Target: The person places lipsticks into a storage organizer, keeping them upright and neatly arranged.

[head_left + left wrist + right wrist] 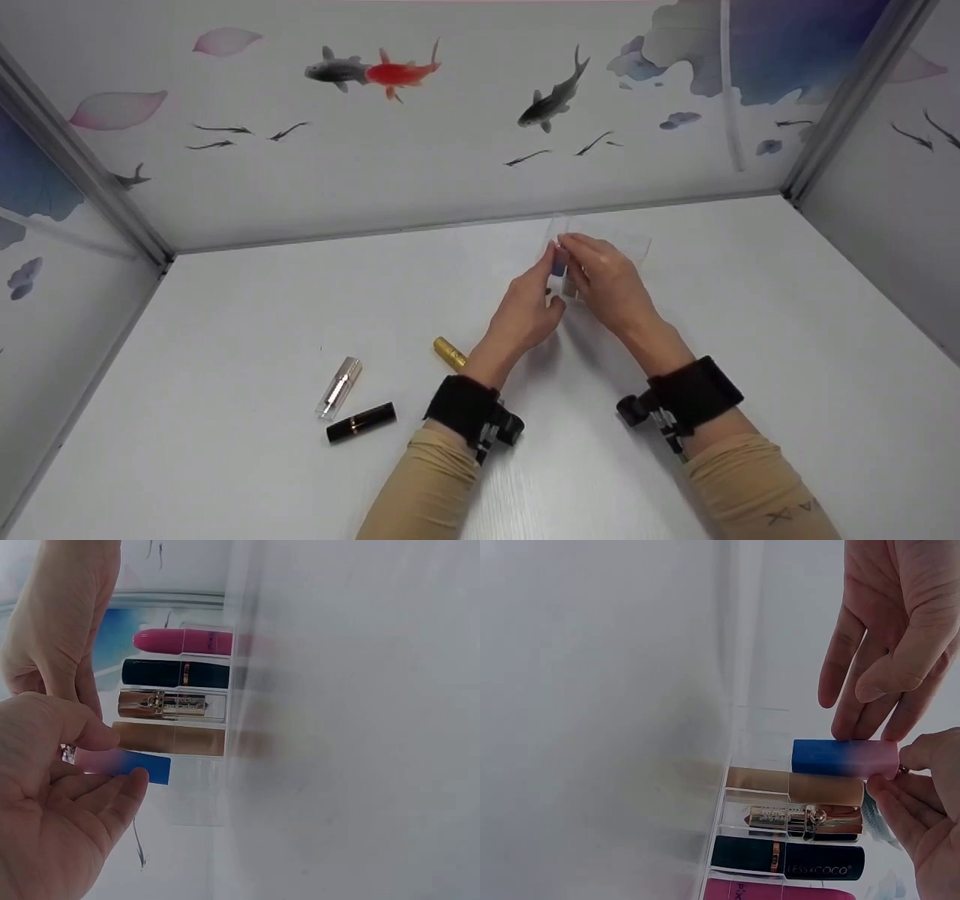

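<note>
My right hand [604,281] pinches the top end of a blue-and-pink lipstick tube [845,757] between thumb and fingers. Fingertips of my left hand [521,311] touch the same tube's side, their fingers fairly straight. The tube's blue end points down over the leftmost slot of a clear lipstick holder [761,724]. Beside it in the holder stand a tan lipstick [172,739], a gold lipstick [161,703], a black lipstick [176,673] and a pink lipstick [184,642]. In the head view, my hands hide most of the holder.
On the white table [247,315], a silver lipstick with a clear end [339,388] and a black lipstick [361,422] lie at the left. A gold tube [449,353] lies partly behind my left forearm. The back wall [465,165], printed with fish, rises close behind the holder.
</note>
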Demonstrator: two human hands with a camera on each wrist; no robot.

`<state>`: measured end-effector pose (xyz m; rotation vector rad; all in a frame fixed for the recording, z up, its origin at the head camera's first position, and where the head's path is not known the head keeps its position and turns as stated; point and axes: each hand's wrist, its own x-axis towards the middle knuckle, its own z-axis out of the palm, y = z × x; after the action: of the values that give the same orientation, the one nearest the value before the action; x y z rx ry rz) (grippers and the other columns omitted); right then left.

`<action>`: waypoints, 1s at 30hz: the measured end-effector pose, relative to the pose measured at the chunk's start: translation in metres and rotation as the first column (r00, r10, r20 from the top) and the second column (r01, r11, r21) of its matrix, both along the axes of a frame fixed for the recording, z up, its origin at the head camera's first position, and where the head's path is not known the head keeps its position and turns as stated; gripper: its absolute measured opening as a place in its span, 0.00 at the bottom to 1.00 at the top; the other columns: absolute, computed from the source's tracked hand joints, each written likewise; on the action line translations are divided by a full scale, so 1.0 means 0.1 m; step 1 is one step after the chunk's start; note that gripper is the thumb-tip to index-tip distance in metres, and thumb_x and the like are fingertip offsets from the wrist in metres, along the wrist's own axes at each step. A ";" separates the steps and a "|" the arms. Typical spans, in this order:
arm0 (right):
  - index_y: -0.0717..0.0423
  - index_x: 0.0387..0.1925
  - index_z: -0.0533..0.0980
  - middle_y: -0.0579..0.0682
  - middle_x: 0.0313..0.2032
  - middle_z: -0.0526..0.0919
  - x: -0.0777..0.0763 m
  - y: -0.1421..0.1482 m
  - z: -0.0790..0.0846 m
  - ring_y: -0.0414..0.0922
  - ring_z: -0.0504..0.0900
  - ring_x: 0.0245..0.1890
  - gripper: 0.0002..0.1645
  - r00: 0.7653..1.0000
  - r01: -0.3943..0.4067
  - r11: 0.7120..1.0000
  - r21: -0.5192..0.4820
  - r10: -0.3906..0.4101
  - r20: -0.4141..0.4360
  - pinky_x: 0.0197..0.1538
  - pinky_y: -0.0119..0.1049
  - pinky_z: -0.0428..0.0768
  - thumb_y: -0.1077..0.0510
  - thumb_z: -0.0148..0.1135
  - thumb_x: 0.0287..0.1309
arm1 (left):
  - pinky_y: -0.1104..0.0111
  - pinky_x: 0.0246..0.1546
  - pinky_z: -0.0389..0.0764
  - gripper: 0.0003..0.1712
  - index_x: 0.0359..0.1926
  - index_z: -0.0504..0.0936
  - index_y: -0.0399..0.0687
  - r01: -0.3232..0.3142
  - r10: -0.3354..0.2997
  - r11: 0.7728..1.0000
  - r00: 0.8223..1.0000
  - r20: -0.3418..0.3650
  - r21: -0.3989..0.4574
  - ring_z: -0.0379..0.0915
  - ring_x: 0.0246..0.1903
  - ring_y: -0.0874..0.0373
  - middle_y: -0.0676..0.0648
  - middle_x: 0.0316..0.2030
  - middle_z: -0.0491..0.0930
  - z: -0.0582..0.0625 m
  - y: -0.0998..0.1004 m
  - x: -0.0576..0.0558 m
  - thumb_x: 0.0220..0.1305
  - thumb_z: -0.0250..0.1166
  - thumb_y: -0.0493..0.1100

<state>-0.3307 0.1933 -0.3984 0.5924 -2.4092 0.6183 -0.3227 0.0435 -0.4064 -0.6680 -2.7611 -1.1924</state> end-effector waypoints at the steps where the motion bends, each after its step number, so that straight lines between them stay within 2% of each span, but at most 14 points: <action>1: 0.64 0.58 0.78 0.62 0.54 0.83 0.00 0.00 0.00 0.57 0.83 0.56 0.20 1.000 -0.005 1.000 0.010 0.005 -0.007 0.58 0.46 0.82 0.69 0.61 0.64 | 0.65 0.62 0.78 0.43 0.78 0.49 0.41 0.001 -0.001 1.000 1.000 0.004 -0.005 0.73 0.65 0.50 0.42 0.74 0.64 0.00 0.00 0.00 0.67 0.59 0.33; 11: 0.64 0.54 0.80 0.61 0.50 0.86 -0.05 0.03 -0.05 0.59 0.83 0.52 0.19 0.995 -0.020 0.998 0.059 0.026 -0.100 0.57 0.52 0.82 0.70 0.63 0.61 | 0.65 0.64 0.76 0.44 0.79 0.49 0.43 -0.015 0.016 0.999 0.998 0.058 -0.034 0.72 0.66 0.51 0.43 0.74 0.63 -0.01 0.01 -0.01 0.68 0.59 0.36; 15: 0.63 0.55 0.81 0.60 0.49 0.87 -0.06 0.04 -0.06 0.58 0.82 0.53 0.18 0.996 -0.010 0.997 0.070 0.016 -0.088 0.57 0.53 0.81 0.68 0.62 0.63 | 0.63 0.63 0.77 0.43 0.78 0.50 0.43 -0.009 0.010 1.000 0.997 0.071 -0.006 0.74 0.65 0.49 0.43 0.74 0.63 -0.03 0.00 -0.02 0.68 0.59 0.36; 21: 0.63 0.55 0.80 0.59 0.50 0.87 -0.07 0.06 -0.10 0.59 0.81 0.54 0.19 0.997 -0.001 0.997 0.071 0.006 -0.071 0.59 0.55 0.79 0.67 0.62 0.63 | 0.63 0.63 0.77 0.42 0.78 0.53 0.41 0.002 -0.003 1.000 0.999 0.052 0.007 0.74 0.65 0.49 0.42 0.73 0.64 -0.04 -0.01 -0.03 0.67 0.60 0.35; 26: 0.63 0.56 0.80 0.60 0.52 0.85 -0.05 0.06 -0.11 0.59 0.79 0.56 0.19 0.999 0.007 0.997 0.082 -0.004 -0.034 0.60 0.59 0.77 0.67 0.60 0.64 | 0.63 0.67 0.73 0.44 0.78 0.51 0.43 0.006 -0.004 1.000 0.997 0.079 -0.021 0.72 0.66 0.50 0.44 0.74 0.63 -0.07 -0.02 -0.03 0.66 0.60 0.37; 30: 0.63 0.58 0.79 0.61 0.53 0.84 -0.05 0.05 -0.11 0.60 0.77 0.58 0.20 1.000 0.012 0.995 0.101 -0.013 0.002 0.61 0.60 0.75 0.67 0.60 0.64 | 0.63 0.72 0.67 0.45 0.78 0.51 0.43 0.021 -0.019 1.000 0.996 0.086 -0.019 0.65 0.71 0.51 0.44 0.75 0.62 -0.08 -0.03 -0.04 0.64 0.61 0.36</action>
<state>-0.3355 0.1984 -0.4090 0.6181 -2.4563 0.4949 -0.3267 0.0410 -0.4141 -0.6631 -2.8461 -1.2270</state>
